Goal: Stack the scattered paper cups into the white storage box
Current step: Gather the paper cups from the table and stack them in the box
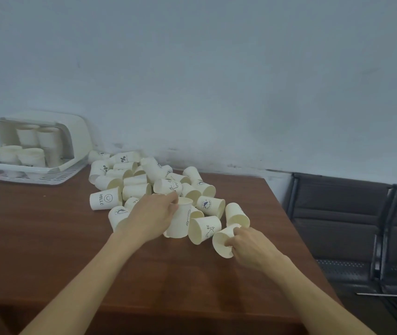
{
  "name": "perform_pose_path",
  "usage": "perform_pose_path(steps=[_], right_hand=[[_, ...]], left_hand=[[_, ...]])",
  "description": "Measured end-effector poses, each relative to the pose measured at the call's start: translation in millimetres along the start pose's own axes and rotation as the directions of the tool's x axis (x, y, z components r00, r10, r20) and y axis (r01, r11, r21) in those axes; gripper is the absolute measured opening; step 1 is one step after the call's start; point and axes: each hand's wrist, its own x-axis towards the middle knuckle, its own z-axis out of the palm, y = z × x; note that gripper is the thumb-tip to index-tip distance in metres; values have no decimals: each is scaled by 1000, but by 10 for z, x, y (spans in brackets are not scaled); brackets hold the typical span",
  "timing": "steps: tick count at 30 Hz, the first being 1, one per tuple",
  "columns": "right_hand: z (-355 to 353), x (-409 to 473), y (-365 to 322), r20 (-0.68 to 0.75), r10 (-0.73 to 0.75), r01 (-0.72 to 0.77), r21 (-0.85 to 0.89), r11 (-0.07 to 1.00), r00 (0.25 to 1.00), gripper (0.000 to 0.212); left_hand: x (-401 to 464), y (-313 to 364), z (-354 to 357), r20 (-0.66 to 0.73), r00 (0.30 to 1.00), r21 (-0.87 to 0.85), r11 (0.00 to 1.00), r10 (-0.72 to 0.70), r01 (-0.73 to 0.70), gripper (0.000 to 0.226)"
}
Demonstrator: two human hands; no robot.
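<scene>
Several white paper cups (144,180) lie scattered in a heap on the brown wooden table (47,238), most on their sides. My left hand (151,216) grips an upright cup (180,221) at the near edge of the heap, fingers over its rim. My right hand (248,245) holds a tilted cup (221,240) by its side, mouth turned toward me and to the left. The white storage box (72,131) stands at the table's far left against the wall, lid raised, with stacks of cups inside.
A pale wall runs behind the table. Dark metal seating (352,226) stands to the right, beyond the table's right edge. The table's near edge shows a dark recess at the lower left.
</scene>
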Motion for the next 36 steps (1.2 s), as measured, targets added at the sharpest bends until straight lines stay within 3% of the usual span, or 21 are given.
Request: perform_pose_path(steps=[10, 22, 25, 31, 36], right_hand=[[-131, -76, -83, 50, 18, -8, -184, 983, 999, 13], [-365, -106, -105, -74, 122, -124, -14, 992, 990, 5], [-469, -96, -157, -131, 172, -171, 17, 985, 976, 16], [-661, -63, -349, -239, 232, -219, 79, 973, 943, 8], [-743, 59, -490, -283, 244, -222, 108, 969, 927, 18]], left_hand=[[-23, 116, -57, 5, 1000, 54, 999, 6, -6, 17], [-101, 147, -186, -47, 999, 32, 999, 24, -22, 17], [-150, 130, -252, -59, 998, 45, 999, 21, -18, 17], [-209, 52, -402, -70, 997, 41, 999, 30, -28, 18], [-249, -103, -503, -90, 995, 44, 999, 31, -28, 16]])
